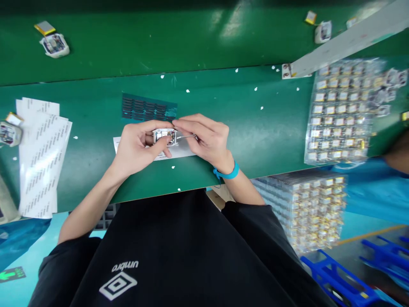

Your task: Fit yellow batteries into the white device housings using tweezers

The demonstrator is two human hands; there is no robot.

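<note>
A green workbench [262, 140] carries a flat black-strip sheet [149, 107]; white printed papers [43, 157] lie left of it, a clear plastic tray [309, 143] right.

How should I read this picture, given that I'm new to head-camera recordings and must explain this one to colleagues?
There is no robot here, just a person with two bare hands. The only picture comes from a camera on their head, looking forward and down, so their black shirt fills the bottom. The left hand holds a small white-cased device, its electronics exposed. The right hand, above a blue wristband, holds a thin tool pointing at it. On the green table lie printed white sheets at left, a sheet of dark strips beyond the hands, and a clear tray of small parts at right.
</note>
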